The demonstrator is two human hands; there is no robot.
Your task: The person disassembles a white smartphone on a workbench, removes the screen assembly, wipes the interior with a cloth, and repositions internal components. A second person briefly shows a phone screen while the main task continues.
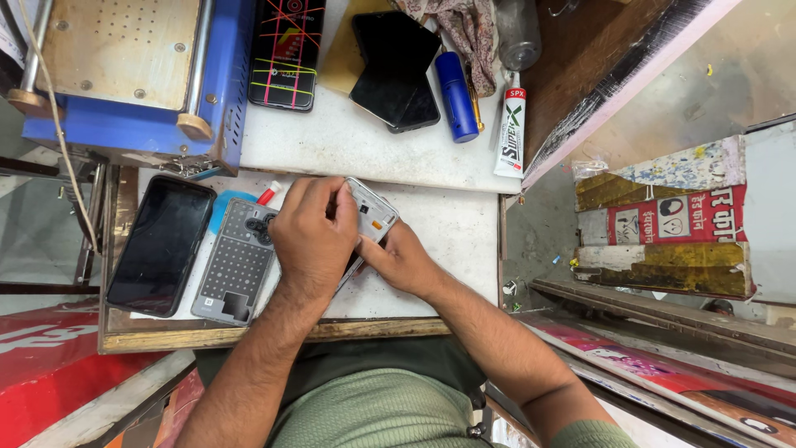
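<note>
Both my hands hold an opened phone body (373, 214) with a silver frame over the white work board (452, 241). My left hand (311, 236) lies on top of it, fingers curled and pressing down on its upper part. Gripping its lower right edge from below is my right hand (400, 259). Most of the phone is hidden under my left hand. A grey phone back cover (230, 264) with a dotted pattern and camera ring lies just left of my left hand.
A black phone (160, 245) lies at the board's left. Behind are a blue machine with a metal plate (133, 70), a phone showing coloured lines (286, 54), a dark phone (394, 70), a blue cylinder (457, 96), a white glue tube (512, 133) and a cloth (464, 29).
</note>
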